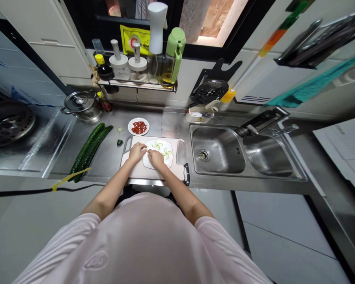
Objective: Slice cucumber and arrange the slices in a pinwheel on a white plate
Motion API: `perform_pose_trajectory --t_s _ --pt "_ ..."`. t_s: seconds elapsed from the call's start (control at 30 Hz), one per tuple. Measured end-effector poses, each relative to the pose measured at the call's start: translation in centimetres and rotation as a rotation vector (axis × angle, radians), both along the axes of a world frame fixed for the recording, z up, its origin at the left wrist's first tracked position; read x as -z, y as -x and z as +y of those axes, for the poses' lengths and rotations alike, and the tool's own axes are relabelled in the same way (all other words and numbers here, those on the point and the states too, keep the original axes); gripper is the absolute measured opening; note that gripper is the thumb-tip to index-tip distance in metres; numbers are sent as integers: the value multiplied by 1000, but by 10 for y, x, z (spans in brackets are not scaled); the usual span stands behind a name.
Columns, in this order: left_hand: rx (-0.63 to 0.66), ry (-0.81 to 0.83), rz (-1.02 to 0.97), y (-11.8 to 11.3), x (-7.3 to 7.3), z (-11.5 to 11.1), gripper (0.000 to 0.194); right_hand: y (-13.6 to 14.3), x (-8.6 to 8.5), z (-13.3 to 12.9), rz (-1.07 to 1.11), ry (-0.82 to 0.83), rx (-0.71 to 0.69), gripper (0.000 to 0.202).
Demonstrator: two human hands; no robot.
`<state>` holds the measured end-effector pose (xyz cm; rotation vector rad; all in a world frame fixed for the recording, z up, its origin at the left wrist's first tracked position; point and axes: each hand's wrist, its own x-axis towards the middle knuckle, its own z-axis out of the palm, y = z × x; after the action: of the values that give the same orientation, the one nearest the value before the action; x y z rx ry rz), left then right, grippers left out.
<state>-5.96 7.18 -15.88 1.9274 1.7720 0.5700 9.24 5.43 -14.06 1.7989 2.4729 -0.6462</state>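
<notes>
My left hand point(137, 152) and my right hand point(156, 158) are close together over the left part of a white plate point(155, 164). Fingers of both are bent and pinched around a bit of pale green cucumber slice point(147, 149), mostly covered by the fingertips. Further right on the plate, thin cucumber slices point(167, 153) lie in curved, pinwheel-like groups. Under the plate is a light cutting board point(133, 172) with a grey handle. A knife with a black handle point(186, 174) rests along the board's right side, its blade pale and partly hard to see.
Whole cucumbers point(90, 148) lie at left, near a cut cucumber end point(120, 142) and a round slice point(120, 129). Behind the board stands a small plate point(139, 119) of red pieces. A lidded pot point(82, 106) is back left; a double sink point(219, 152) is right.
</notes>
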Motion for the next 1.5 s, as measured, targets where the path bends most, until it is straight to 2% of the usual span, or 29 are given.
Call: perform_pose_trajectory --t_s 0.27,0.47,0.7,1.27,1.5 --pt "9 -23 33 0 1 -1 22 1 5 1 -14 -22 -2 28" --pt "2 -18 62 -1 0 -2 23 3 0 0 -42 -13 -12 30" --pt "-72 -2 33 -3 -3 -4 26 -1 -7 -2 -11 -6 24 31" --pt "-126 -22 49 -9 -5 -9 25 0 -1 -9 1 -52 4 29" --pt "-255 -94 -26 3 -1 -21 25 -5 -11 -19 140 -94 36 28"
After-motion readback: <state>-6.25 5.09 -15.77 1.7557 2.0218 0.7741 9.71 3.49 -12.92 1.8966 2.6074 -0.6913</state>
